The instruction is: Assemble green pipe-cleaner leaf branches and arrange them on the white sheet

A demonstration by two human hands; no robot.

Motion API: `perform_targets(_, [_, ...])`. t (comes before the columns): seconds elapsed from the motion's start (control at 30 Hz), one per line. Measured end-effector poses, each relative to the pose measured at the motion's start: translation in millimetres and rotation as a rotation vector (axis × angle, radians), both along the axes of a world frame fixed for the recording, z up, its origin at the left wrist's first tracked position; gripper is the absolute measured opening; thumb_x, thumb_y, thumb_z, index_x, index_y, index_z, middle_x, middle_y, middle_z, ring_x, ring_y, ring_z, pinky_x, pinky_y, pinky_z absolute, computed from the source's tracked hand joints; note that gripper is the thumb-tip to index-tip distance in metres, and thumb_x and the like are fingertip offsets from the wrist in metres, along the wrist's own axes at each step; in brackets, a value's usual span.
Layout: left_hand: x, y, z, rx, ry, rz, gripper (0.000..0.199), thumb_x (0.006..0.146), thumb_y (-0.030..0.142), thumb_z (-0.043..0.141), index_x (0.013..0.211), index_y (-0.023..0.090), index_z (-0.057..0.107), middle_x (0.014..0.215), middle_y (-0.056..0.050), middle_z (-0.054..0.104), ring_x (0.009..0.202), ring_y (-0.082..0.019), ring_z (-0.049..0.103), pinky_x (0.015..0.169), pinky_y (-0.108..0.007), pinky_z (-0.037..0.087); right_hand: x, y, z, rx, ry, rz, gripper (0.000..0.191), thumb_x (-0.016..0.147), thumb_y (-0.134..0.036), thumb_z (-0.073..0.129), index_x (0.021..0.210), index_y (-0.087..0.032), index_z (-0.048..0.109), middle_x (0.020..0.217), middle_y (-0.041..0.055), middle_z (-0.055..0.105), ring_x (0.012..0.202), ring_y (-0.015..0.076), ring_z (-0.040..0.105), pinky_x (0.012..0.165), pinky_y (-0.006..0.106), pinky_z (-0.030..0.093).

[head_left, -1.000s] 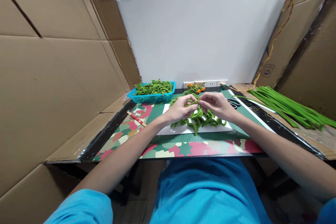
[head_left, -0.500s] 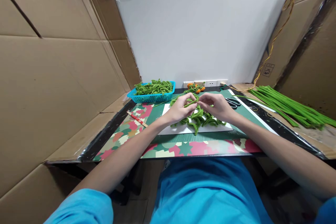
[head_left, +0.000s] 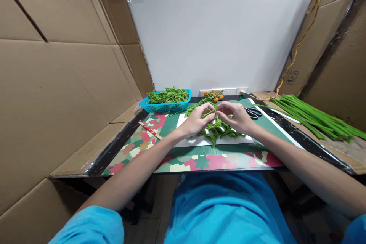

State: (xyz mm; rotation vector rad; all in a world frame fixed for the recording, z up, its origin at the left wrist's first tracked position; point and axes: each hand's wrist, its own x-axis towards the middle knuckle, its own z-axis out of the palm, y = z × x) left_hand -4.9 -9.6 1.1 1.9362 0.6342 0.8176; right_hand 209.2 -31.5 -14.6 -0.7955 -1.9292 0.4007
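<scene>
My left hand [head_left: 198, 120] is closed on a thin green fuzzy stem [head_left: 209, 112], which runs between its thumb and fingers. My right hand [head_left: 235, 116] meets it at the fingertips, pinched on the end of the same stem. Beneath both hands, several curled green fuzzy pieces [head_left: 213, 137] lie on a white sheet [head_left: 187, 142]. More such pieces fill a blue basket [head_left: 167, 107] at the back left. Orange and green fuzzy flowers [head_left: 214, 96] rest behind my hands.
Black-handled scissors [head_left: 253, 113] lie just right of my right hand. A bundle of long green stems [head_left: 317, 116] is at the far right. A red stick [head_left: 150, 130] lies on the left. Cardboard walls [head_left: 71, 84] flank the table.
The green stem between my hands now bends in a higher arch. Both hands stay in nearly the same place.
</scene>
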Motion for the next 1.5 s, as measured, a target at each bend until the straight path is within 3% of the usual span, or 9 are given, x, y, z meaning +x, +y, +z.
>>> perform_targets(0.17, [1.5,-7.5,1.4,0.122,0.056,0.005,0.035,0.105,0.054,0.061,0.107,0.019,0.058,0.078,0.004,0.054,0.063,-0.011,0.045,0.058,-0.023,0.036,2.5,-5.6,4.6,0.017,-0.006,-0.016,0.032,0.106,-0.051,0.058,0.093,-0.023,0.063,0.073,0.0008,0.065,0.064,0.0168,0.058,0.061,0.03,0.047])
perform_targets(0.37, [1.2,-7.7,4.3,0.179,0.072,0.045,0.043,0.106,0.057,0.059,0.085,0.019,0.054,0.074,0.004,0.046,0.065,-0.012,0.038,0.06,-0.025,0.031,2.7,-4.7,3.6,0.035,-0.02,-0.003,0.026,0.106,-0.048,0.058,0.097,-0.024,0.062,0.079,0.0026,0.07,0.069,0.0182,0.064,0.064,0.031,0.051])
perform_targets(0.6, [-1.0,-8.0,4.0,0.119,0.104,-0.01,0.056,0.107,0.063,0.049,0.086,0.015,0.067,0.069,0.002,0.046,0.06,-0.012,0.035,0.055,-0.026,0.026,2.1,-1.1,0.1,-0.025,0.026,0.041,0.024,0.104,-0.048,0.06,0.106,-0.024,0.062,0.08,0.0012,0.069,0.068,0.018,0.065,0.064,0.032,0.055])
perform_targets(0.73, [0.3,-7.6,2.5,0.065,0.072,-0.02,0.055,0.105,0.067,0.052,0.086,0.016,0.062,0.068,0.003,0.042,0.057,-0.011,0.032,0.052,-0.025,0.024,2.8,-2.6,0.6,-0.007,0.037,0.034,0.028,0.104,-0.051,0.06,0.098,-0.024,0.063,0.079,0.0017,0.069,0.067,0.0183,0.065,0.06,0.031,0.054])
perform_targets(0.87, [2.0,-5.4,0.8,0.024,0.015,0.0,0.048,0.101,0.068,0.059,0.093,0.021,0.052,0.067,0.006,0.039,0.056,-0.01,0.032,0.051,-0.023,0.025,4.2,-4.1,0.9,0.064,0.01,-0.013,0.026,0.105,-0.047,0.06,0.097,-0.024,0.067,0.081,0.0025,0.07,0.068,0.018,0.065,0.06,0.03,0.052])
perform_targets(1.0, [1.5,-0.8,-2.2,0.015,-0.01,0.018,0.046,0.101,0.066,0.061,0.096,0.022,0.05,0.065,0.008,0.039,0.054,-0.01,0.031,0.051,-0.023,0.023,9.0,3.0,-1.4,0.152,-0.009,-0.16,0.023,0.104,-0.04,0.059,0.092,-0.023,0.069,0.072,0.0012,0.067,0.061,0.0171,0.06,0.061,0.031,0.051])
perform_targets(1.1, [1.6,2.2,-3.9,0.026,-0.008,0.03,0.049,0.1,0.068,0.06,0.089,0.021,0.049,0.066,0.007,0.036,0.055,-0.01,0.029,0.051,-0.023,0.023,14.2,10.7,-2.6,0.166,-0.03,-0.222,0.017,0.1,-0.033,0.061,0.109,-0.023,0.072,0.083,0.0029,0.074,0.065,0.0186,0.066,0.068,0.033,0.055])
perform_targets(1.23, [2.3,3.2,-3.9,0.06,0.007,0.055,0.051,0.101,0.067,0.057,0.083,0.021,0.049,0.067,0.007,0.036,0.056,-0.01,0.029,0.053,-0.024,0.024,16.3,11.7,-2.7,0.212,-0.139,-0.152,0.029,0.099,-0.031,0.064,0.127,-0.024,0.07,0.112,0.0088,0.077,0.088,0.0239,0.073,0.086,0.04,0.057])
perform_targets(1.5, [1.9,-0.1,-2.1,0.125,0.085,0.083,0.043,0.102,0.059,0.056,0.084,0.019,0.055,0.07,0.004,0.046,0.062,-0.013,0.038,0.057,-0.025,0.028,5.5,2.8,-1.0,0.225,-0.104,-0.089,0.022,0.106,-0.041,0.062,0.099,-0.025,0.075,0.091,0.0063,0.079,0.079,0.0231,0.072,0.075,0.036,0.056])
